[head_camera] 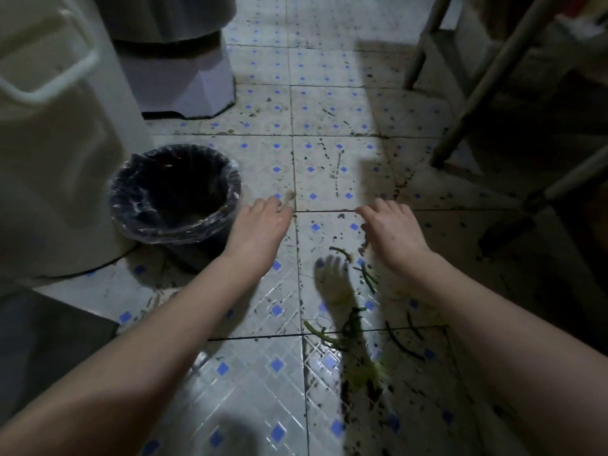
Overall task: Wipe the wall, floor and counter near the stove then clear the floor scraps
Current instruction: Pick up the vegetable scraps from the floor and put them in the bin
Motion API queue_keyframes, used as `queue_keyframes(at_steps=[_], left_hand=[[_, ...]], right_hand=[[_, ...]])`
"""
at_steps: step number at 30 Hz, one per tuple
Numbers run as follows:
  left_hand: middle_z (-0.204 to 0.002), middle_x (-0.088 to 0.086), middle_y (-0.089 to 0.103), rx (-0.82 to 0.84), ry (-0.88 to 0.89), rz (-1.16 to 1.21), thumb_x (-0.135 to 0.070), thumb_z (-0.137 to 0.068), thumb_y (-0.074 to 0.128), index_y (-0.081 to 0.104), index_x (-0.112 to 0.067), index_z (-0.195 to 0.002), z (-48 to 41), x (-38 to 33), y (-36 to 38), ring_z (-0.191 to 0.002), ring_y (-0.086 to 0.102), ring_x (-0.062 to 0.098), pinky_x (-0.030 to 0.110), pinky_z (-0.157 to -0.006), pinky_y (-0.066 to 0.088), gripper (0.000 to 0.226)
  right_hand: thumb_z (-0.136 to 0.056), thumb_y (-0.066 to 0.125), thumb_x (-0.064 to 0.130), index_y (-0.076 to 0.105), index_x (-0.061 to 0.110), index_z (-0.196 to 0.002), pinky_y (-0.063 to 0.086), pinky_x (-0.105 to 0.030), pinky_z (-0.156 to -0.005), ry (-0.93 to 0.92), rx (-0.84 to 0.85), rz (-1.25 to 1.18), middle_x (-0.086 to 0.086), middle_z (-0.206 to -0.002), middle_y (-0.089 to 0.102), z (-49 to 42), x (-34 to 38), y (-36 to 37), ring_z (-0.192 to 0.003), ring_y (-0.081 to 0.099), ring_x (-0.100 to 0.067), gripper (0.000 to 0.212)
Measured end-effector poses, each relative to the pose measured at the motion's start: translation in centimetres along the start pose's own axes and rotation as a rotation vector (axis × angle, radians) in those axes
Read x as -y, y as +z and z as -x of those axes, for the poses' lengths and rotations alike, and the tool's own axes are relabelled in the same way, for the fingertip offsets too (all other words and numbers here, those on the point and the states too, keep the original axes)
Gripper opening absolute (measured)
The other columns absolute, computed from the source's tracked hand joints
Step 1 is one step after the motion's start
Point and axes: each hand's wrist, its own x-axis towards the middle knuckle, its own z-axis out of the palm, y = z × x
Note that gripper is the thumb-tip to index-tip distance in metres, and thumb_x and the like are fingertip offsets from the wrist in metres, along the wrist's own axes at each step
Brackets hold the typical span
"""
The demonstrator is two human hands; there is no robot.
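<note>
Scraps of green stalk (352,324) are lying scattered on the tiled floor (263,357), most of them below and just to the left of my right forearm, with one thin stem lying farther ahead on the next tile. Dark specks and smears are dotting the tiles around them. I am reaching both bare arms forward over the floor. My left hand (260,225) is hovering back-up with its fingers drooping loosely, just to the right of the dark waste bin (184,230), which is wearing a clear plastic liner folded over its rim. My right hand (391,235) is hanging level with it and apart from it, its fingers loosely bent too. Neither hand is gripping anything that I can see. A hand's shadow (332,281) is falling on the tile between my forearms. The bin is standing against a white appliance (49,143); pale slanting legs (477,90) are standing at the far right.
</note>
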Motion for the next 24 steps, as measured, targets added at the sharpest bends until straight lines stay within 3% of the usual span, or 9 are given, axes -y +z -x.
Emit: queue_keyframes(at_steps=[7,10,12,15,17,24], left_hand=[[-0.136,0.011,0.04,0.109,0.082,0.013,0.001,-0.078,0.062,0.038,-0.015,-0.133,-0.7,-3.3,3.1,-0.122,0.043,0.029,0.038,-0.095,0.038,0.063],[-0.134,0.008,0.041,0.136,0.104,0.022,-0.004,-0.079,0.066,0.037,-0.017,-0.134,-0.9,-4.4,4.8,-0.12,0.044,0.027,0.036,-0.095,0.038,0.063],[-0.133,0.008,0.043,0.151,0.115,0.036,-0.003,-0.078,0.066,0.038,-0.017,-0.133,-1.2,-5.0,6.0,-0.119,0.045,0.026,0.035,-0.094,0.039,0.063],[-0.132,0.008,0.044,0.172,0.129,0.037,-0.005,-0.081,0.066,0.038,-0.017,-0.132,-1.9,-5.9,7.6,-0.118,0.046,0.026,0.036,-0.093,0.039,0.059],[-0.132,0.009,0.045,0.183,0.139,0.041,-0.004,-0.082,0.064,0.039,-0.017,-0.131,-2.3,-6.6,8.5,-0.117,0.047,0.026,0.037,-0.093,0.04,0.057],[-0.132,0.008,0.045,0.223,0.208,0.065,-0.003,-0.086,0.059,0.04,-0.015,-0.13,-4.5,-9.0,11.2,-0.115,0.048,0.026,0.037,-0.09,0.04,0.049]], right_hand=[[-0.088,0.052,0.001,0.047,0.013,-0.129,0.038,-0.037,-0.095,0.159,0.134,-0.139,-0.012,-0.13,0.049,2.1,-3.7,1.9,-0.115,0.048,-0.03,0.043],[-0.085,0.052,-0.007,0.051,0.006,-0.125,0.043,-0.036,-0.088,0.195,0.144,-0.232,-0.016,-0.124,0.052,2.7,-4.5,3.3,-0.107,0.052,-0.031,0.043],[-0.088,0.047,-0.004,0.052,0.001,-0.119,0.046,-0.04,-0.084,0.206,0.139,-0.284,-0.02,-0.115,0.053,3.3,-5.0,4.5,-0.101,0.053,-0.035,0.032],[-0.09,0.047,0.004,0.053,0.005,-0.11,0.049,-0.046,-0.082,0.227,0.189,-0.314,-0.018,-0.106,0.054,4.0,-5.4,6.3,-0.094,0.055,-0.036,0.021],[-0.088,0.056,0.007,0.055,0.013,-0.104,0.052,-0.039,-0.075,0.239,0.199,-0.323,-0.008,-0.098,0.056,4.6,-5.5,7.4,-0.087,0.058,-0.027,0.018],[-0.088,0.048,0.002,0.059,0.012,-0.105,0.047,-0.039,-0.077,0.226,0.199,-0.3,-0.008,-0.104,0.058,5.2,-6.7,9.8,-0.09,0.056,-0.029,0.023]])
